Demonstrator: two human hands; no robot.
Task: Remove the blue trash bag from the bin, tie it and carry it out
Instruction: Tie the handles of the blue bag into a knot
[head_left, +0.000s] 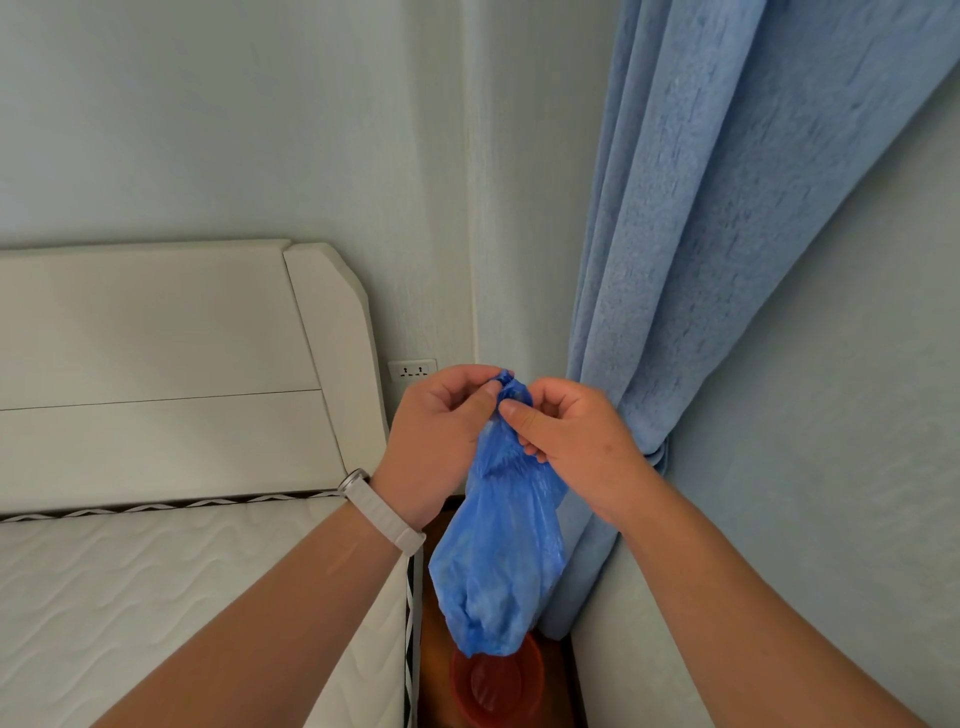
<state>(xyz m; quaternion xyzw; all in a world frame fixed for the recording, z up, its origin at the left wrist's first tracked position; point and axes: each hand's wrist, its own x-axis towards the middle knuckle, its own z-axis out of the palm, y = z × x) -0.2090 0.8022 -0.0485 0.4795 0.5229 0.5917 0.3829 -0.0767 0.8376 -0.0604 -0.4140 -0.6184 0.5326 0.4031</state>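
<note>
The blue trash bag (493, 561) hangs in the air, out of the small red bin (511, 691) that stands on the floor right below it. Its gathered neck is pinched between both hands at chest height. My left hand (441, 436), with a white watch strap on the wrist, grips the neck from the left. My right hand (566, 436) holds it from the right, thumb and fingers closed on the bunched plastic. The bag's lower part bulges and partly hides the bin's rim.
A bare white mattress (182, 597) and pale headboard (171, 364) fill the left. A blue curtain (701, 260) hangs on the right, tied back near the corner. A wall socket (413, 370) sits behind my hands. The bin stands in a narrow gap of wooden floor (434, 649).
</note>
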